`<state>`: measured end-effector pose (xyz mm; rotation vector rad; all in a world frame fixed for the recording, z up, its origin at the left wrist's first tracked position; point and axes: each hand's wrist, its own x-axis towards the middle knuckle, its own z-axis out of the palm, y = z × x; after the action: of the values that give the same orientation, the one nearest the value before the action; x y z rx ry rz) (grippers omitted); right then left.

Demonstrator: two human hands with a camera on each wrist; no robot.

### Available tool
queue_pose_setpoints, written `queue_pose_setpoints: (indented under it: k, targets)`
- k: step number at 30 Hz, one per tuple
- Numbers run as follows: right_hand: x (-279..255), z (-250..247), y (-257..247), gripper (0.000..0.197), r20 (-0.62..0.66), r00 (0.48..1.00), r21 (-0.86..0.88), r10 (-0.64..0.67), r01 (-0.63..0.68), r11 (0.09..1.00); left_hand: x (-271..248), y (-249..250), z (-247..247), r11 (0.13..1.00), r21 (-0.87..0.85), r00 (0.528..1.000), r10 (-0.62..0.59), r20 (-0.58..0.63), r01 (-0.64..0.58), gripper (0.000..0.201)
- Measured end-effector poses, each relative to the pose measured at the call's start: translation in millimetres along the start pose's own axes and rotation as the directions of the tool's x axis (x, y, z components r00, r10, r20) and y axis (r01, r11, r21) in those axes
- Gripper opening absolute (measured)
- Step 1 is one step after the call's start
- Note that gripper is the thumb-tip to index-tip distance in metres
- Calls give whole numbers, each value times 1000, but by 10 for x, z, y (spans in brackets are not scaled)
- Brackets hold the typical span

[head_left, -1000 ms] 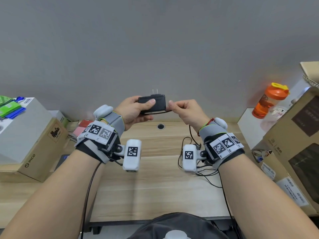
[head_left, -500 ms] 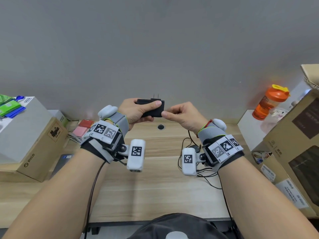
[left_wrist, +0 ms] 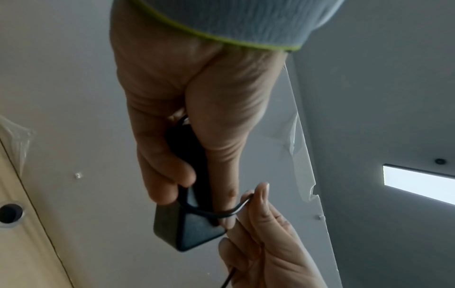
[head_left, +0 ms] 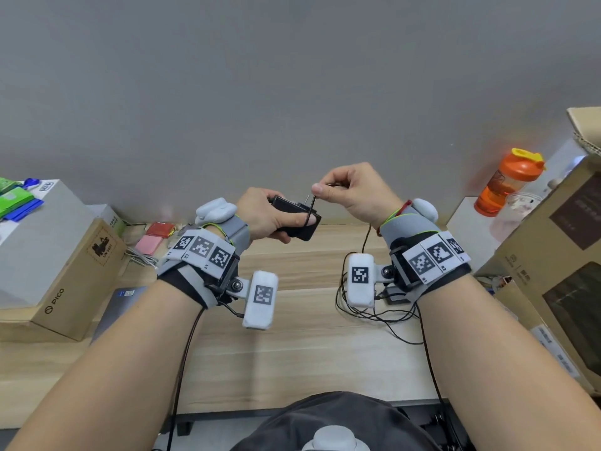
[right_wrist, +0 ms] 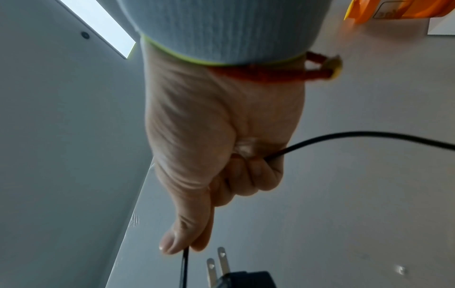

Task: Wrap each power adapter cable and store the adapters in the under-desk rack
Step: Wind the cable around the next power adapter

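A black power adapter (head_left: 297, 219) with two metal prongs (right_wrist: 218, 263) is held in the air above the desk's back edge. My left hand (head_left: 266, 213) grips its body (left_wrist: 187, 220), thumb pressing on the top face. A thin black cable (head_left: 310, 209) loops over the adapter's right end. My right hand (head_left: 351, 190) is just above and to the right, pinching that cable (right_wrist: 184, 261) between thumb and forefinger. The cable runs through the right fist (right_wrist: 344, 136) and hangs down to a loose tangle (head_left: 374, 312) on the desk.
A wooden desk (head_left: 292, 353) lies below my arms. Cardboard boxes (head_left: 48, 255) stand at the left, larger boxes (head_left: 559, 255) at the right with an orange bottle (head_left: 507, 182). A grey wall rises behind. A round cable hole (left_wrist: 10, 212) sits in the desktop.
My right hand has lifted from the adapter's right end and drawn the cable up over it. The left hand has tilted the adapter and moved slightly right.
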<state>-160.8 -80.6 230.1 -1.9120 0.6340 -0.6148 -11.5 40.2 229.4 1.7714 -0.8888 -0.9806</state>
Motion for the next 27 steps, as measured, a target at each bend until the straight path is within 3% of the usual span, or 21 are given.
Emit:
queue_pose_setpoints:
  k: [6,14,19,23,27]
  targets:
    - [39,-33,82,19,-52,998,24,-33,34,999,-70,51,21,999,-41,994,35,101,-31,28]
    - [-6,164,203,30,-72,997,133,38,-28,991,-108,144,63,984,-159,990,95,109,-77,24]
    - [-71,321,212,25,-56,993,216,107,-93,972,-51,112,78,950,-297,994,111,16,-101,25]
    - [-148,370,201,26,48,993,57,111,-114,992,44,105,60,900,-414,985,84,-149,-139,30]
    - [-170,336,136,22,98,992,-67,77,-71,995,134,27,-4,903,-403,965,44,-259,-149,32]
